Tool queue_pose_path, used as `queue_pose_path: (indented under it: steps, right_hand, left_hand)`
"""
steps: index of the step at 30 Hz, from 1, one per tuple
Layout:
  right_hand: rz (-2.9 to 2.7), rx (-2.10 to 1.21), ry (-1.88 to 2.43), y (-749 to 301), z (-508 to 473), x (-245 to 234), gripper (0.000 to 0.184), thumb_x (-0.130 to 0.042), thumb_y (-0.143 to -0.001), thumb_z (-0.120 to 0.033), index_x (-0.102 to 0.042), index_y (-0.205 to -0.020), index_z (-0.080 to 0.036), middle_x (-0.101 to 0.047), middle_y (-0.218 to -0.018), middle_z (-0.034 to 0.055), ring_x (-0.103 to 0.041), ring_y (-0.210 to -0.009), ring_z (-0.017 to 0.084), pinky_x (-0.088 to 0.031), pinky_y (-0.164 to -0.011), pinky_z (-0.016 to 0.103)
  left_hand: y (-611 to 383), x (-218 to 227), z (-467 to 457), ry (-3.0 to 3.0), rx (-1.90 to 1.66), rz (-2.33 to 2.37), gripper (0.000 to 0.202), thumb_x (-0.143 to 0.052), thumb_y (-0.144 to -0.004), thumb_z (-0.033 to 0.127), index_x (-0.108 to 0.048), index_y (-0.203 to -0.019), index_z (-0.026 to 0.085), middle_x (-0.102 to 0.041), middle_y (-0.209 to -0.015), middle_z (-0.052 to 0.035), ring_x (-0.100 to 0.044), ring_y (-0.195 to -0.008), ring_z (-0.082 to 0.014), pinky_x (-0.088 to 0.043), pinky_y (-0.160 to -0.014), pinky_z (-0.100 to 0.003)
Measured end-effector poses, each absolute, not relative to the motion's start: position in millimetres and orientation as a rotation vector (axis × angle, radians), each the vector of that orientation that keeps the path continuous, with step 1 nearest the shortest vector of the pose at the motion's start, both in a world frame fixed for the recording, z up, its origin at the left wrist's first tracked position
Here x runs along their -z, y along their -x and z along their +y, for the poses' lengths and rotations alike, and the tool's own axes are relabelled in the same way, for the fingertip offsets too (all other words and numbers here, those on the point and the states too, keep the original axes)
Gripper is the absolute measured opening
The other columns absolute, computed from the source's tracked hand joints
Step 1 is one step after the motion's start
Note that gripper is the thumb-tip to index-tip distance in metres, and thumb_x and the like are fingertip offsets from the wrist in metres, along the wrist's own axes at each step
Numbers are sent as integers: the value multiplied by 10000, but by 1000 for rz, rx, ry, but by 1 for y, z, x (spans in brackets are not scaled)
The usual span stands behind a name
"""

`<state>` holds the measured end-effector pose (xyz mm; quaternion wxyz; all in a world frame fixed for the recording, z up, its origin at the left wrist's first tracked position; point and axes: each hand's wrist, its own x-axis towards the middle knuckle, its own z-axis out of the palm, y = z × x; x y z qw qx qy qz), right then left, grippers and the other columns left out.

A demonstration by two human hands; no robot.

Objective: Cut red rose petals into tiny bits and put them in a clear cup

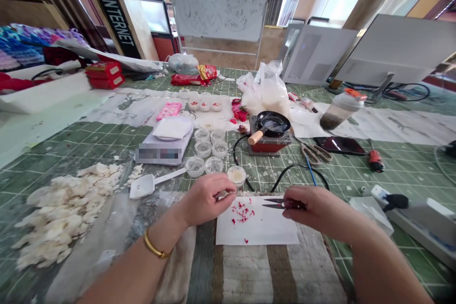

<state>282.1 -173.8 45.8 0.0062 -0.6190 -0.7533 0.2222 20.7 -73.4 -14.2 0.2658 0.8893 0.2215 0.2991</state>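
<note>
My right hand [313, 209] is closed around small dark snips [276, 204], whose blades point left over a white sheet of paper [256, 230]. Small red petal bits [242, 211] lie scattered on that sheet. My left hand [206, 197] hovers at the sheet's upper left corner, its fingertips pinched together on something too small to name. A gold bangle [155, 248] sits on my left wrist. Just beyond my left hand stands a small clear cup [236, 175] with pale wax inside.
Several small clear cups [210, 149] stand by a white scale [164, 147]. A white scoop [146, 186] lies beside a heap of white wax flakes [60, 211]. Behind are a black pan [272, 124] on a red heater [267, 145], scissors [315, 153], a phone [338, 145] and a shaker bottle [340, 109].
</note>
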Motion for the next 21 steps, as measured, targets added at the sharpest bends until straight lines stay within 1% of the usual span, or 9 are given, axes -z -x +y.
queue_pose_path:
  steps: [2, 4, 6, 9, 11, 14, 16, 18, 21]
  right_hand:
    - [-2288, -673, 2088, -286, -181, -49, 180, -492, -872, -353, -529, -756, -220, -612, -744, -9, -531, -657, 142, -344, -579, 242]
    - [-2174, -628, 2280, -291, -190, -49, 202, -466, -871, -384, -515, -759, -223, -616, -723, -1, -543, -651, 161, -338, -569, 257]
    - [-2033, -587, 2450, -296, -198, -45, 199, -444, -870, -403, -513, -813, -226, -633, -724, 9, -569, -657, 182, -337, -563, 269]
    - [-1851, -553, 2616, -303, -206, -33, 244, -422, -868, -381, -506, -1030, -219, -671, -763, 22, -619, -686, 216, -353, -573, 289]
    - [-1785, -541, 2666, -306, -208, -21, 331, -410, -864, -349, -474, -1152, -200, -695, -808, 42, -646, -718, 239, -379, -596, 306]
    - [-1793, -510, 2617, -310, -209, -4, 417, -391, -856, -307, -463, -1236, -151, -699, -965, 107, -665, -854, 267, -440, -693, 347]
    - [-1848, -407, 2538, -310, -210, 4, 440, -410, -847, -329, -496, -1238, -146, -662, -1087, 140, -636, -985, 295, -449, -799, 394]
    - [-1879, -281, 2463, -306, -211, 6, 413, -441, -832, -377, -564, -1171, -175, -637, -1131, 137, -596, -1059, 322, -429, -871, 441]
    - [-1810, -422, 2372, -297, -212, 4, 338, -442, -836, -418, -609, -1051, -217, -666, -1020, 93, -626, -958, 279, -457, -827, 400]
  left_hand:
    - [-19, 14, -72, -2436, -708, 741, 227, -486, -869, 234, -630, -713, 152, -601, -642, -23, -537, -603, -120, -389, -591, -245]
    - [-17, 13, -72, -2493, -547, 886, 273, -467, -880, 275, -615, -682, 161, -588, -624, -15, -534, -594, -129, -368, -584, -257]
    - [-16, 10, -73, -2539, -359, 973, 261, -472, -875, 331, -620, -732, 171, -607, -686, -21, -552, -630, -152, -363, -597, -275]
    - [-15, 3, -74, -2537, -115, 1019, 221, -508, -834, 376, -620, -843, 186, -625, -831, -39, -581, -712, -190, -373, -627, -296]
    - [-15, 0, -76, -2484, -28, 1047, 197, -528, -799, 359, -603, -874, 193, -617, -897, -42, -584, -743, -199, -380, -642, -302]
    - [-15, -3, -76, -2405, 13, 1073, 156, -545, -748, 319, -563, -851, 204, -597, -905, -25, -572, -756, -193, -373, -644, -297]
    - [-15, -3, -76, -2384, 36, 1072, 133, -548, -725, 309, -543, -811, 208, -585, -883, -16, -561, -759, -192, -359, -636, -295]
    - [-14, -2, -75, -2376, 62, 1066, 119, -545, -713, 308, -534, -774, 207, -575, -868, -15, -551, -762, -193, -346, -631, -295]
    - [-13, -2, -74, -2374, 77, 1055, 106, -520, -720, 304, -521, -728, 199, -567, -849, -23, -536, -763, -192, -336, -634, -296]
